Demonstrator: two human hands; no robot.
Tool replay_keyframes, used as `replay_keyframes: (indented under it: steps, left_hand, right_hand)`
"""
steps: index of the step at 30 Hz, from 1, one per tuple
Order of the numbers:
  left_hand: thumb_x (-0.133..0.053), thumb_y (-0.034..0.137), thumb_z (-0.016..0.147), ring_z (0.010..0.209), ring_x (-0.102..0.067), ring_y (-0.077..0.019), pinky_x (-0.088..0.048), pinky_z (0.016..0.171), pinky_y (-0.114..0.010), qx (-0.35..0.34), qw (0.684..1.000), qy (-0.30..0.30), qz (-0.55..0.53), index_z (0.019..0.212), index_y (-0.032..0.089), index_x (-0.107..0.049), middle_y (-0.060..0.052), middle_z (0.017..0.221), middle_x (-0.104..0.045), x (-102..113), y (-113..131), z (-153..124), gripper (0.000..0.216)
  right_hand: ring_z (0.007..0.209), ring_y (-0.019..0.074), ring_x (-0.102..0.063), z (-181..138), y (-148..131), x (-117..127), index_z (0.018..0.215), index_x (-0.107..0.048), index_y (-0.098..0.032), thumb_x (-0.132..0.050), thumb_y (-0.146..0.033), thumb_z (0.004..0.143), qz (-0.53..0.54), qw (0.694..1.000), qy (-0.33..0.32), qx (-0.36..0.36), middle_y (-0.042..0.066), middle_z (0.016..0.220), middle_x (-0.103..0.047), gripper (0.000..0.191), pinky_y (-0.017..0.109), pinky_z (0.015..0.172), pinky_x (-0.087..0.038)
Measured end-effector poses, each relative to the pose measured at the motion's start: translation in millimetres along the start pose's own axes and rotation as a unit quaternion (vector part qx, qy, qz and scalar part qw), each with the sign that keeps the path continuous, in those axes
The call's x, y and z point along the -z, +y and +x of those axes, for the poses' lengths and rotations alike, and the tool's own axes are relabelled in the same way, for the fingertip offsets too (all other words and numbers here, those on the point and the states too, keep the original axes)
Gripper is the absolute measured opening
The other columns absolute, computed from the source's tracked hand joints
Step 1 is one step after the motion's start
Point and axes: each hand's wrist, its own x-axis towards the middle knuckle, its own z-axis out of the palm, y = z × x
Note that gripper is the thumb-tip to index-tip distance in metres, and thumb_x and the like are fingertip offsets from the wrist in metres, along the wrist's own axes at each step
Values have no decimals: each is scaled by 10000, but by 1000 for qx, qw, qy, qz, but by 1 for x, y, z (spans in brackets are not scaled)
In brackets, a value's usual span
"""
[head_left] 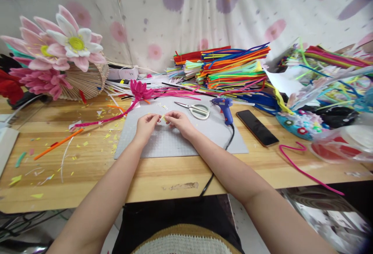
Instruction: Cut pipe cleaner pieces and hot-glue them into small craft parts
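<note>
Over the grey cutting mat [157,149], my left hand [147,126] and my right hand [180,123] meet almost fingertip to fingertip. Both are closed in a pinch on a small pale yellow and white piece [162,118], too small to name its kind. Just beyond the fingers lie a few tiny pale scraps [163,106]. Scissors [194,109] with pale handles rest on the mat to the right of my hands. Farther right is a blue hot glue gun [224,108], its black cord running toward the front edge.
A magenta pipe-cleaner flower [140,91] lies back left of the mat. Bundled coloured pipe cleaners [233,67] are stacked behind. A black phone [257,127] lies right, near a loose pink pipe cleaner [309,168]. Yellow scraps and an orange stick [58,144] dot the left; large fuzzy flowers [76,43] stand there.
</note>
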Motion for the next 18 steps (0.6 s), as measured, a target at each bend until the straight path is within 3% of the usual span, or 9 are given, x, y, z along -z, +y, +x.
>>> replay_keyframes:
  steps: [7,12,18]
  left_hand:
    - [-713,429,513,563,-481,-104,-379,589,-241,26,998,-59,-3,622,151,-625,6,580,-583,4,7,-1,312]
    - [-698,494,542,567,-485,-102,-374,592,-239,7,995,-96,15,641,152,-630,3,595,-583,6,1,1,362]
    - [-696,529,543,580,-492,-107,-370,591,-237,0,994,-104,22,665,152,-640,1,611,-587,7,-3,2,400]
  right_hand:
    - [524,61,-434,2,3,3,720,-572,-162,-620,-369,638,-60,997,-30,35,-39,593,-515,227,195,476,-346]
    - [489,54,-411,3,5,3,719,-554,-161,-612,-381,645,-77,996,-22,47,-44,589,-507,239,200,457,-338]
    - [501,55,-426,3,5,3,713,-540,-161,-618,-385,641,-82,995,-11,51,-45,592,-508,248,197,466,-354]
